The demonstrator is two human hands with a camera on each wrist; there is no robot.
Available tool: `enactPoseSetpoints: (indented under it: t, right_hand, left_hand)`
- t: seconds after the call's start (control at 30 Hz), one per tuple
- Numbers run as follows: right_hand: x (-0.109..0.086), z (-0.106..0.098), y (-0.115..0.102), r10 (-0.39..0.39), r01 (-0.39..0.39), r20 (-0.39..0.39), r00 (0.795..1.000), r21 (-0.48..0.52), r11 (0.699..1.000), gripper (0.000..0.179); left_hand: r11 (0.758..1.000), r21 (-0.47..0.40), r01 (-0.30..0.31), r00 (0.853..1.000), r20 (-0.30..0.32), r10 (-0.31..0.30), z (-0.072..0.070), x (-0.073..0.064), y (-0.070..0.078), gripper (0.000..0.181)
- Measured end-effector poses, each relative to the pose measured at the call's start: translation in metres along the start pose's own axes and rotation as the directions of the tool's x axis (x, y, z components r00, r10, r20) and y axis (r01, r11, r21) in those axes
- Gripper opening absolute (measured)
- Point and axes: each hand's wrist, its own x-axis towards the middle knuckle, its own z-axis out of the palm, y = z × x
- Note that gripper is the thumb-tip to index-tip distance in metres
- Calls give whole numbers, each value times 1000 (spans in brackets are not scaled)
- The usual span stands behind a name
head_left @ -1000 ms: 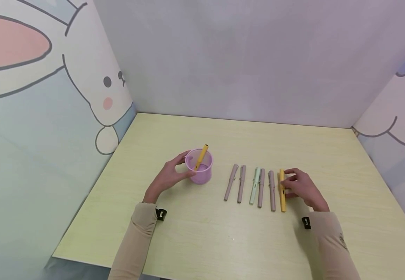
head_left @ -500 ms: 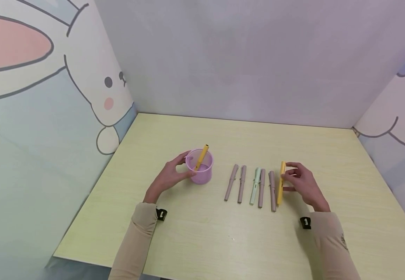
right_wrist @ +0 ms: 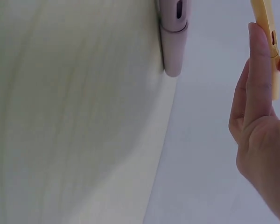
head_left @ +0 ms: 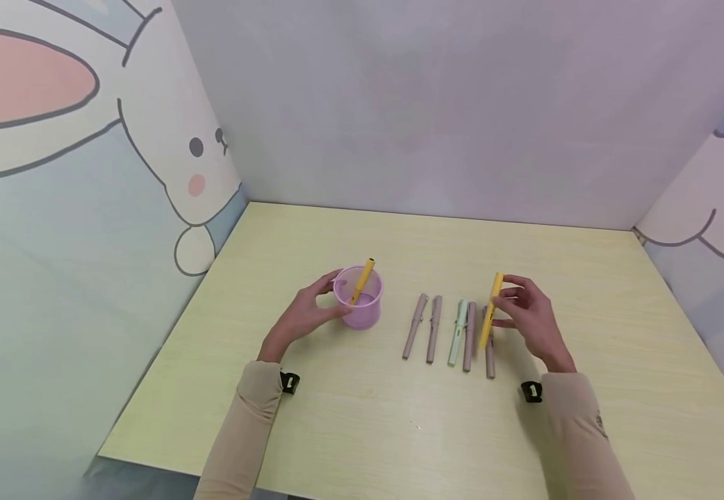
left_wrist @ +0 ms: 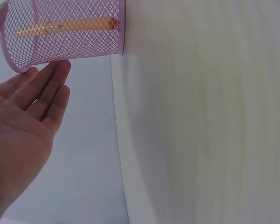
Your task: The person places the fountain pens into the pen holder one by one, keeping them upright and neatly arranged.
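A pink mesh pen cup (head_left: 362, 319) stands on the table with a yellow pen (head_left: 362, 281) leaning inside it. My left hand (head_left: 304, 314) holds the cup from the left, thumb at the near rim and fingers along the far side. In the left wrist view the fingertips (left_wrist: 61, 70) lie against the mesh. Raised over the row of pens, a second yellow pen (head_left: 495, 295) is pinched between the thumb and fingers of my right hand (head_left: 533, 321). Beneath it lies a mauve pen (head_left: 490, 362), partly covered by the yellow pen and hand.
Left of the held pen, a mint green pen (head_left: 456, 337) lies close beside a mauve pen (head_left: 469, 340). Two more mauve pens lie nearer the cup, one slanted (head_left: 415, 328) and one steeper (head_left: 433, 332). Printed walls (head_left: 437, 125) border the table (head_left: 337, 423) at back and sides.
My right hand has lifted the yellow pen from the right end of the row and carried it left and away from me, tilting it. The left hand and cup have stayed put.
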Motion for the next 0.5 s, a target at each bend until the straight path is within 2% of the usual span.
enactPoseSetpoints:
  t: [0.27, 0.5]
  right_hand:
    - [10, 24, -9, -127, 128, -14, 992, 112, 985, 44]
    - [17, 45, -16, -188, 190, -31, 982, 173, 966, 46]
  left_hand:
    - [1000, 3, 3, 1000, 3, -3, 0, 0, -1, 81]
    - [1000, 3, 7, 1000, 7, -7, 0, 1, 0, 81]
